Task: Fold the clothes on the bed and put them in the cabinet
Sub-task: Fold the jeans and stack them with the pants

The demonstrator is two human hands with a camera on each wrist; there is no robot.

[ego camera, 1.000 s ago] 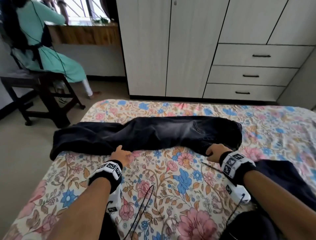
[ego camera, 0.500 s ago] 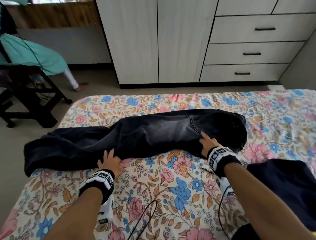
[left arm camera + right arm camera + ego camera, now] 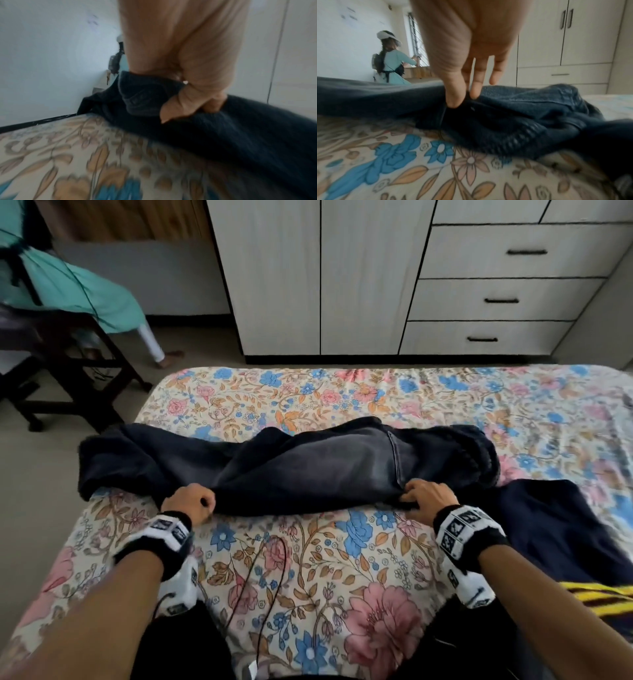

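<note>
Dark blue-black jeans (image 3: 308, 463) lie stretched left to right across the floral bed (image 3: 308, 559). My left hand (image 3: 190, 501) grips their near edge toward the leg end; the left wrist view shows the jeans (image 3: 145, 97) bunched in the curled left hand (image 3: 187, 100). My right hand (image 3: 423, 496) pinches the near edge by the waist end; in the right wrist view its thumb (image 3: 453, 97) and a finger squeeze a fold of the jeans (image 3: 513, 108). The white cabinet (image 3: 325, 275) stands past the bed's far edge, doors shut.
A second dark garment (image 3: 561, 529) lies on the bed at my right, with a yellow-striped piece (image 3: 599, 594) below it. Drawers (image 3: 507, 278) fill the cabinet's right side. A person in teal sits on a dark chair (image 3: 68, 364) at the left. Cables cross the sheet.
My view has tilted down. Both hands went from resting flat on the jeans to gripping their near edge, and the cloth has bunched up between them.
</note>
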